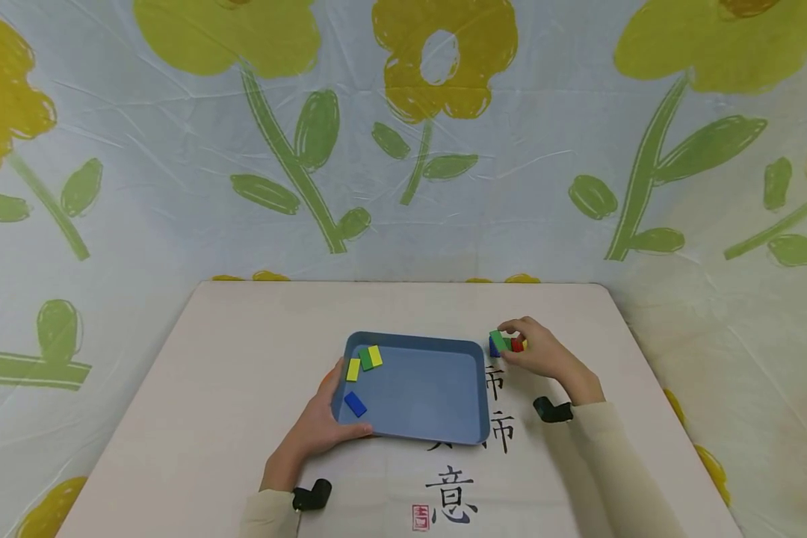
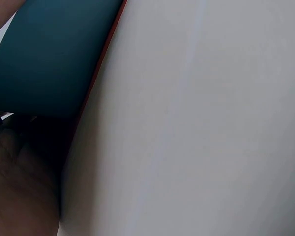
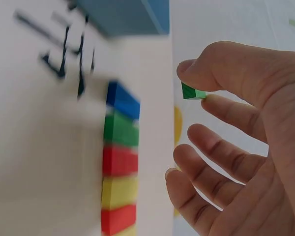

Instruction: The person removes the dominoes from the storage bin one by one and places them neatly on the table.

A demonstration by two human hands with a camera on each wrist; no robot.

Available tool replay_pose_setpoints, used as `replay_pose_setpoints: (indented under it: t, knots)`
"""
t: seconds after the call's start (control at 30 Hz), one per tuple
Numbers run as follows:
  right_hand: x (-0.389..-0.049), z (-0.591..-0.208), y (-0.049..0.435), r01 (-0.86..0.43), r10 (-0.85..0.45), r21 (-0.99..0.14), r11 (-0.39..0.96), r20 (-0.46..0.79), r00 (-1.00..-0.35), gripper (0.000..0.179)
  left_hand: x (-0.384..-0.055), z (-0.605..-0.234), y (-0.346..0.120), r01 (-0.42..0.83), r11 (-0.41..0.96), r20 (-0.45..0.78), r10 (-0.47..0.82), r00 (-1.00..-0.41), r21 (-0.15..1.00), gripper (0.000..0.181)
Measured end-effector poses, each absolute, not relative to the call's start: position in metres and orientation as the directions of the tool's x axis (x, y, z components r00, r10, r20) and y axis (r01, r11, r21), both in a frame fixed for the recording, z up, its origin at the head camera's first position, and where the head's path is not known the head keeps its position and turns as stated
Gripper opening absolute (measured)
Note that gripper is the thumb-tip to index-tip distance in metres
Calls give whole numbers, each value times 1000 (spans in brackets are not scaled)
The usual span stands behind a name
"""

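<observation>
My left hand (image 1: 317, 427) grips the blue tray (image 1: 424, 396) at its near left corner, the thumb along the front side and the fingers along the left side. In the left wrist view the tray's wall (image 2: 54, 59) rises beside the palm. Inside the tray, toward its left side, lie two yellow blocks (image 1: 353, 370), a green block (image 1: 365, 359) and a blue block (image 1: 356, 404). Between thumb and index finger, my right hand (image 1: 541, 353) pinches another green block (image 3: 192, 92). It is held up above a row of blocks; the other fingers are loosely bent.
Right of the tray, the row on the table has a blue block (image 3: 123, 102), a green block (image 3: 121, 129), a red block (image 3: 120, 161), a yellow block (image 3: 119, 192) and more. Black characters (image 1: 452, 497) mark the white table (image 1: 242, 359). A flowered cloth (image 1: 477, 239) hangs behind.
</observation>
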State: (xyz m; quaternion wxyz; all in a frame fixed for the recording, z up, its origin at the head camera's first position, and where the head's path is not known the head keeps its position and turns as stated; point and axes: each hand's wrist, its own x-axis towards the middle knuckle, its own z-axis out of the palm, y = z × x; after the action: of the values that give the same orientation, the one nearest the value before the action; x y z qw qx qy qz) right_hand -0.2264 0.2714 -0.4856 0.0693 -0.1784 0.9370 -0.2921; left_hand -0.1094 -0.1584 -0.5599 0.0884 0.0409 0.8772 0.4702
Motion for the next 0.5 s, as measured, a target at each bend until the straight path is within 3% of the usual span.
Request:
replay_pose_setpoints:
  t: [0.5]
  knots:
    - [-223, -502, 335, -142, -223, -552, 822, -82, -971, 48, -110, -560, -158, -10, 558, -117, 155, -981, 830, 132]
